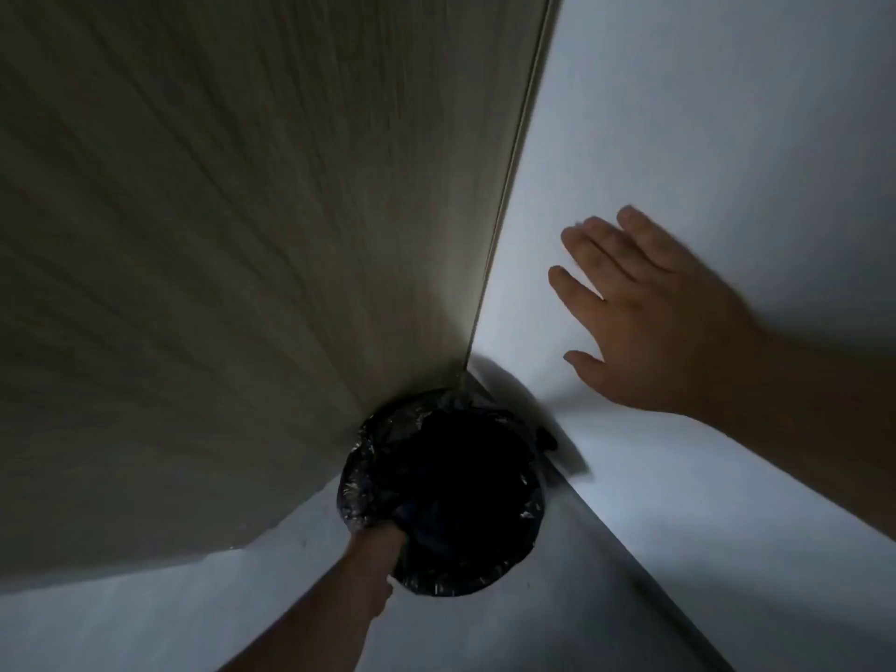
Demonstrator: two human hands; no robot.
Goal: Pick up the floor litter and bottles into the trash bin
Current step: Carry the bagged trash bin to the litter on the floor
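Note:
A round trash bin lined with a shiny black bag [359,482] stands in a corner on the pale floor, seen from straight above. My left hand [383,538] reaches down into the bin's dark mouth, and its fingers are lost in the blackness, so whether it holds anything cannot be told. My right hand [645,312] is raised to the right of the bin with fingers straight and spread, flat against or close to the white wall, holding nothing. No litter or bottle shows in this view.
A tall wood-grain panel [218,235] rises on the left and meets the white wall [727,114] at a vertical seam just behind the bin. A small dark object [550,441] sticks out beside the bin's right rim. Pale floor [145,618] lies in front.

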